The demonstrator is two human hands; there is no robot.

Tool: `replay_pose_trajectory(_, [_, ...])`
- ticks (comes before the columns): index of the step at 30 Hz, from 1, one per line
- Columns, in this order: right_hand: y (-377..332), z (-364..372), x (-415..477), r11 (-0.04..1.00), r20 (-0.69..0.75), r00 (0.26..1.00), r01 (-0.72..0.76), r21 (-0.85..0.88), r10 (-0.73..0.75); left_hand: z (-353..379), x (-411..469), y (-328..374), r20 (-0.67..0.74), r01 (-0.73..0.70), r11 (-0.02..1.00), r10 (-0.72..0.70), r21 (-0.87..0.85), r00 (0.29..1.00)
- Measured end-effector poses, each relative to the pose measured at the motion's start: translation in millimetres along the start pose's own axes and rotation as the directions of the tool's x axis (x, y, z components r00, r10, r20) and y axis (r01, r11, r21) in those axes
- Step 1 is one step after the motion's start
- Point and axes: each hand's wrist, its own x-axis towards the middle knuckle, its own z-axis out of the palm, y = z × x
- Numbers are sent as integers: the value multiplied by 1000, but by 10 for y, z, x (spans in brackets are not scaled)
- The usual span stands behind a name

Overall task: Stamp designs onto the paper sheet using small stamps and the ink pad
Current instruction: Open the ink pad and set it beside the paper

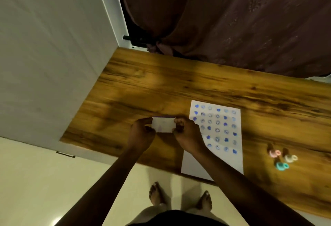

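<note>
A white ink pad case with a purple edge is held just above the wooden table, left of the paper. My left hand grips its left end and my right hand grips its right end. The white paper sheet lies to the right, covered with rows of blue heart and smiley prints; its lower part is blank. Three small stamps lie on the table further right: a pink stamp, a white stamp and a teal stamp.
A white cabinet side borders the table on the left. A brown curtain hangs behind the table's far edge. My bare feet stand on the pale floor by the table's near edge.
</note>
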Motion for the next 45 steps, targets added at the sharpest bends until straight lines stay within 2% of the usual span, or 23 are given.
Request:
replay_pose_trajectory(4, [53,116,-21,999,-7,1000,-25,-20,24,18,31,-165,93,25,999,-21,-34,995])
replay_pose_trajectory(10, [101,173,-25,999,-49,998,-31,-34,29,48,100,-230,119,-16,999,19,-28,993])
replay_pose_trajectory(13, [124,170,-18,999,-51,998,-26,-42,24,28,128,-195,133,-73,995,64,62,989])
replay_pose_trajectory(17, [127,145,-2,999,-48,999,-26,-36,24,5,150,-134,131,-266,926,238,267,962])
replay_pose_trajectory(19, [129,136,6,998,-34,999,-43,-36,42,27,178,-125,203,-339,861,280,378,938])
replay_pose_trajectory(22, [148,145,29,998,-40,998,-52,-41,50,54,215,-116,324,-392,791,259,469,910])
replay_pose_trajectory(33, [183,138,22,997,-57,998,-33,-76,29,-9,332,-80,409,-481,724,295,494,864])
replay_pose_trajectory(39, [176,136,60,995,-62,998,-8,-103,2,-104,514,27,455,-458,770,246,444,856])
replay_pose_trajectory(45, [183,140,100,988,-48,999,-22,-156,15,-173,700,150,492,-449,772,205,450,846])
